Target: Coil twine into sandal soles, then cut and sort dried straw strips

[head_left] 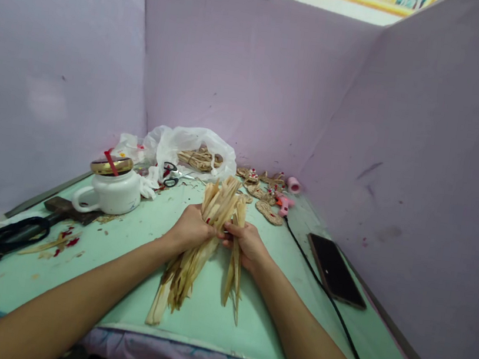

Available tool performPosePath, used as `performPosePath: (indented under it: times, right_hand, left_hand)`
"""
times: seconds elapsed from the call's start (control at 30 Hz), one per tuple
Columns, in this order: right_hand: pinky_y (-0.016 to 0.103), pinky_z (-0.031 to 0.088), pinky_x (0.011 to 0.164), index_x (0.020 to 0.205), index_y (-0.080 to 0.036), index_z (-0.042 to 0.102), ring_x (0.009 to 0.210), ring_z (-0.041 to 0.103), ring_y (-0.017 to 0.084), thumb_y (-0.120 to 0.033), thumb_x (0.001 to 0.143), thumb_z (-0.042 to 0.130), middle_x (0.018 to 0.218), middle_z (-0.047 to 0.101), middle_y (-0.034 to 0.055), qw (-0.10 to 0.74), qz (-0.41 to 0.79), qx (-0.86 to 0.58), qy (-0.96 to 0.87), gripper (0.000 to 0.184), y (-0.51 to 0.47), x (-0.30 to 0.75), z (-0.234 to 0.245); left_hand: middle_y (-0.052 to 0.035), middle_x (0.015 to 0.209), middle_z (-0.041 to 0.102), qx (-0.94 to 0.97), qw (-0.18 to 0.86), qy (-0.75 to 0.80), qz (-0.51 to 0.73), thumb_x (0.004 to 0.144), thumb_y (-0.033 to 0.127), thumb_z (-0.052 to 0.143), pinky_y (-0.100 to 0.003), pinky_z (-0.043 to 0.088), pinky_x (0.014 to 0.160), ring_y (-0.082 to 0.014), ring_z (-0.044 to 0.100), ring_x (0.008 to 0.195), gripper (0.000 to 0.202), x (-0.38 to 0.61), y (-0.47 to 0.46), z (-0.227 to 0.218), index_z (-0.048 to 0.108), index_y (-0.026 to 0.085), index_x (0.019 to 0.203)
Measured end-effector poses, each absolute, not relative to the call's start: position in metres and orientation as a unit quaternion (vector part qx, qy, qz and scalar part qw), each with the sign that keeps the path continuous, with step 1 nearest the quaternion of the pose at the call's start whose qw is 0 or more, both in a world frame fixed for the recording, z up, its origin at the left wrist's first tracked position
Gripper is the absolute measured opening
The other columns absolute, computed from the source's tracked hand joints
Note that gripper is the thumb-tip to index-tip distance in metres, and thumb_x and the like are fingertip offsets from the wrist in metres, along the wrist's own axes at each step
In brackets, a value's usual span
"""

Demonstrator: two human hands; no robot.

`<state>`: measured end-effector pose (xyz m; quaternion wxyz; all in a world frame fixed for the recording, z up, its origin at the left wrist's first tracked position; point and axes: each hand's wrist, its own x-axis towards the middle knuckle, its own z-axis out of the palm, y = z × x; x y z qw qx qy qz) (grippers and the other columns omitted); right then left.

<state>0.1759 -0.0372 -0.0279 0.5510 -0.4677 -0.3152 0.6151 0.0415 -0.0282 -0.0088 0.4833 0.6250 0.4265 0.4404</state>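
My left hand [191,227] is closed round a thick bundle of dried husk strips [190,273], pale tan and held slanting over the table's middle. A smaller bunch of the same husk strips [233,268] hangs from my right hand [248,243], its fingers wrapped about it. Both hands meet at the fingertips, and the two bunches are side by side. Part of my left fingers is hidden behind the thick bundle.
A white mug [118,193] with a gold lid, a hammer [70,210] and scissors [171,176] lie left. Behind are a plastic bag [200,138] of husk and several woven soles [268,212]. A pink glue gun [284,203], its black cord and a phone [336,270] sit right.
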Motion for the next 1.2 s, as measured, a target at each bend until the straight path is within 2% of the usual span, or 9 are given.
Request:
performPosePath:
  times: [0.1, 0.2, 0.27, 0.37, 0.53, 0.67, 0.8, 0.93, 1.2]
  right_hand:
    - [0.013, 0.042, 0.033, 0.066, -0.012, 0.055, 0.042, 0.056, 0.008, -0.005, 0.068, 0.058, 0.053, 0.059, -0.0004, 0.557, 0.605, -0.469, -0.322, 0.008, -0.036, 0.179, -0.029]
    - [0.013, 0.038, 0.03, 0.066, -0.013, 0.055, 0.04, 0.054, 0.007, -0.009, 0.064, 0.061, 0.052, 0.058, -0.0015, 0.549, 0.602, -0.472, -0.337, 0.007, -0.036, 0.18, -0.03]
    - [0.013, 0.035, 0.028, 0.067, -0.012, 0.057, 0.039, 0.053, 0.007, -0.011, 0.062, 0.064, 0.052, 0.058, -0.0015, 0.536, 0.605, -0.471, -0.354, 0.009, -0.038, 0.179, -0.03]
    - [0.014, 0.031, 0.027, 0.066, -0.011, 0.059, 0.038, 0.052, 0.008, -0.013, 0.057, 0.066, 0.052, 0.058, -0.0012, 0.516, 0.608, -0.467, -0.382, 0.012, -0.04, 0.176, -0.029]
    - [0.013, 0.02, 0.026, 0.063, -0.012, 0.057, 0.036, 0.047, 0.006, -0.016, 0.054, 0.064, 0.049, 0.055, -0.0024, 0.502, 0.602, -0.474, -0.401, 0.012, -0.041, 0.174, -0.028]
    - [0.013, 0.015, 0.027, 0.06, -0.013, 0.054, 0.034, 0.043, 0.005, -0.018, 0.053, 0.063, 0.043, 0.049, -0.0043, 0.493, 0.595, -0.488, -0.407, 0.013, -0.04, 0.174, -0.031]
    - [0.014, 0.015, 0.027, 0.061, -0.014, 0.052, 0.035, 0.042, 0.005, -0.021, 0.052, 0.064, 0.044, 0.048, -0.005, 0.49, 0.589, -0.494, -0.411, 0.016, -0.039, 0.175, -0.033]
    - [0.014, 0.016, 0.028, 0.062, -0.013, 0.053, 0.036, 0.042, 0.005, -0.024, 0.052, 0.065, 0.048, 0.05, -0.0042, 0.49, 0.587, -0.493, -0.415, 0.019, -0.041, 0.174, -0.032]
    - [0.014, 0.015, 0.028, 0.062, -0.014, 0.052, 0.034, 0.04, 0.004, -0.024, 0.056, 0.064, 0.045, 0.047, -0.0048, 0.477, 0.579, -0.501, -0.431, 0.018, -0.04, 0.174, -0.035]
  left_hand:
    - [0.0046, 0.044, 0.052, 0.608, 0.461, 0.464, 0.45, 0.049, 0.005, 0.06, -0.018, 0.034, 0.04, -0.0083, 0.044, 0.042, 0.009, 0.039, -0.024, -0.008, 0.059, 0.013, 0.053]
    - [0.0057, 0.037, 0.044, 0.577, 0.466, 0.482, 0.467, 0.05, 0.009, 0.062, -0.018, 0.03, 0.037, -0.0069, 0.038, 0.036, 0.01, 0.036, -0.022, -0.007, 0.053, 0.013, 0.046]
    - [0.0031, 0.043, 0.053, 0.568, 0.512, 0.448, 0.464, 0.05, 0.015, 0.067, -0.02, 0.037, 0.041, -0.0096, 0.047, 0.04, 0.01, 0.036, -0.022, -0.007, 0.058, 0.012, 0.054]
    - [-0.0038, 0.057, 0.064, 0.54, 0.623, 0.376, 0.423, 0.048, 0.023, 0.074, -0.028, 0.047, 0.049, -0.0168, 0.057, 0.047, 0.027, 0.039, -0.022, -0.008, 0.065, 0.01, 0.07]
    - [-0.0084, 0.056, 0.066, 0.443, 0.714, 0.382, 0.385, 0.043, 0.014, 0.072, -0.036, 0.052, 0.053, -0.0235, 0.062, 0.049, 0.032, 0.038, -0.013, -0.013, 0.065, 0.007, 0.074]
    - [-0.0128, 0.062, 0.068, 0.423, 0.769, 0.346, 0.331, 0.045, 0.011, 0.065, -0.035, 0.053, 0.057, -0.0242, 0.064, 0.054, 0.034, 0.034, -0.006, -0.017, 0.067, 0.005, 0.078]
    - [-0.0122, 0.067, 0.069, 0.445, 0.737, 0.363, 0.356, 0.043, 0.01, 0.067, -0.038, 0.053, 0.06, -0.0257, 0.065, 0.058, 0.039, 0.036, -0.007, -0.022, 0.068, 0.005, 0.081]
    - [-0.0099, 0.066, 0.069, 0.461, 0.684, 0.394, 0.407, 0.042, 0.008, 0.066, -0.036, 0.053, 0.056, -0.0234, 0.063, 0.055, 0.037, 0.039, -0.011, -0.022, 0.068, 0.006, 0.079]
    - [-0.0069, 0.055, 0.065, 0.457, 0.653, 0.419, 0.434, 0.039, 0.004, 0.06, -0.035, 0.051, 0.049, -0.0225, 0.06, 0.049, 0.023, 0.042, -0.012, -0.021, 0.065, 0.008, 0.061]
